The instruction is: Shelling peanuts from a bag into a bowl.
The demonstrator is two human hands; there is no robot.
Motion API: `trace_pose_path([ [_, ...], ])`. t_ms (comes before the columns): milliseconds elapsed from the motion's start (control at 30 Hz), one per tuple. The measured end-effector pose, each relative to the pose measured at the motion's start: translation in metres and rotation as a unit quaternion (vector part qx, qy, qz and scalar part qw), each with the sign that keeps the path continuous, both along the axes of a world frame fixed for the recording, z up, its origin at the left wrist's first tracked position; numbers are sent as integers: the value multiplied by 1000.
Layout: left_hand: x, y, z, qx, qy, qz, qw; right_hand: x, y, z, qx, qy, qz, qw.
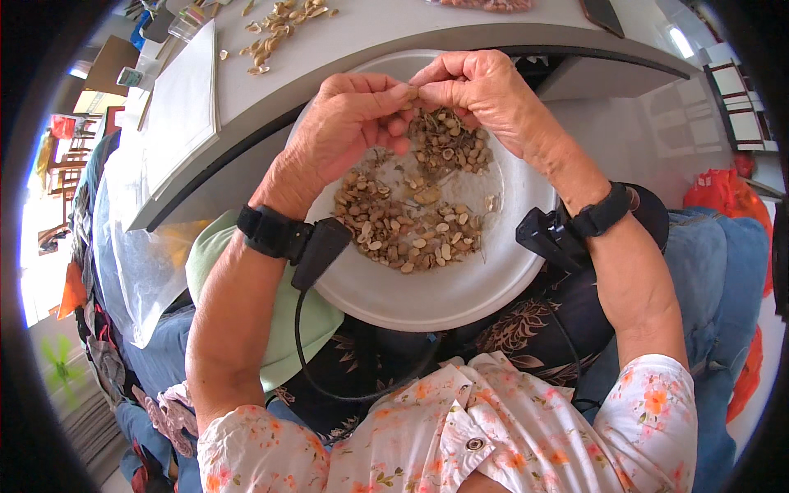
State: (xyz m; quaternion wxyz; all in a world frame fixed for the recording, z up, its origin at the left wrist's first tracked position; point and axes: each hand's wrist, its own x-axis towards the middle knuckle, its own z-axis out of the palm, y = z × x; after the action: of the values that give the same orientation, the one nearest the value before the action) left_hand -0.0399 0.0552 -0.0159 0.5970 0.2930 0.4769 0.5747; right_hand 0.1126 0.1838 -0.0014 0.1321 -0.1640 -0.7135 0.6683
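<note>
Over the far part of a wide pale basin [378, 312], my two hands meet fingertip to fingertip. My left hand [353, 119] is closed in a pinch on a small tan pod, which looks like a peanut [411, 94]. The thumb and forefinger of my right hand [481, 86] pinch the same peanut from the other side; fingers hide most of it. Below them, the basin holds many brown pods and broken shells [394, 230], with a second heap [452, 144] just under my right hand. Each wrist wears a black strap with a small device.
The grey tabletop [362, 29] curves behind the basin, with loose shells [279, 33] scattered at its far left. A bag of reddish kernels [485, 4] lies at the far edge, near a dark flat object [602, 15]. White sheets [185, 107] overhang the left side. A black cable [302, 345] loops below.
</note>
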Motion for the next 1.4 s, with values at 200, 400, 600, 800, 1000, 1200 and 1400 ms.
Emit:
trace_pose_path([
  [200, 1, -2, 0, 4, 3, 18, 1000, -3, -2, -7, 57, 0, -28, 998],
  [400, 7, -2, 5, 7, 42, 61, 997, -2, -6, -6, 74, -9, -53, 996],
  [600, 5, -3, 1, 29, 63, 81, 994, -4, -12, -4, 42, -2, -59, 997],
  [800, 9, -1, 5, 37, 136, 89, 986, -2, -10, -4, -10, -38, -44, 998],
  [1000, 7, -3, 5, 55, 103, 90, 989, -4, -13, -6, -85, -22, -76, 993],
  [1200, 7, -2, 6, 51, 89, 86, 991, -3, -12, -7, -61, -44, -51, 996],
  [1400, 8, -4, 10, 48, 120, 82, 988, -3, -14, -3, -15, -34, -46, 998],
])
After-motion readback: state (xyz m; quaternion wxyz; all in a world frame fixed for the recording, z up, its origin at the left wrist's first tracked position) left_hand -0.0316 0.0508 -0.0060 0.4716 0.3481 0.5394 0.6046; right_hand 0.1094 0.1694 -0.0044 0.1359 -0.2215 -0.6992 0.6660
